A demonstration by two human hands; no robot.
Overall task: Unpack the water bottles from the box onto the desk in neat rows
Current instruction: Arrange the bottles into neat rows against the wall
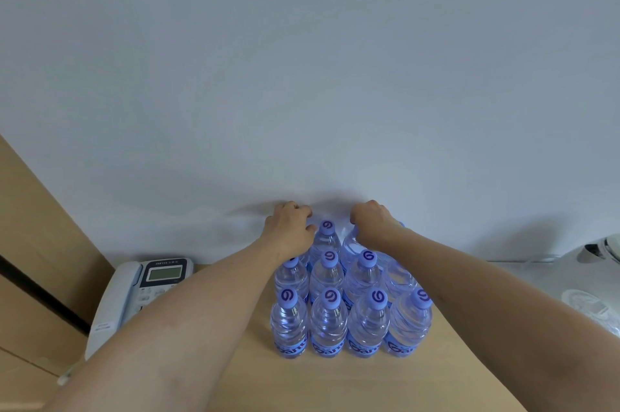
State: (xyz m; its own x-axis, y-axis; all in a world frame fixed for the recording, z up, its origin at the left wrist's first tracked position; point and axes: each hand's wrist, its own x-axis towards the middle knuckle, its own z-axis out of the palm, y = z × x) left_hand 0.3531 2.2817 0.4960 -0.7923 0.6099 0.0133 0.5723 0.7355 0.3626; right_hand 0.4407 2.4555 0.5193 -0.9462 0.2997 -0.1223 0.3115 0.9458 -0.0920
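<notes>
1. Bottles (328,324) upright on desk (335,384) center: four in front row, about four in middle, at least three at back; exact count unclear.
2. Back corner bottles hidden under hands; phone (134,294) at 9 o'clock, partly behind arm.
3. Left hand (290,227) and right hand (370,218) reach to 12 o'clock, each grip curled over a back bottle.

Light tan wooden desk (235,378), far edge meeting a pale grey-white wall. Standing upright on it at centre: a block of clear plastic water bottles with blue-violet caps and blue labels (328,321), packed touching in rows running near to far; nearest row four across. Left of the block, apart from it: a grey-white corded desk telephone with a small green-grey display (134,291). Far right: a white rounded appliance (600,252), partly cut off; nearer, a clear crinkled plastic item (590,307), indistinct.
</notes>
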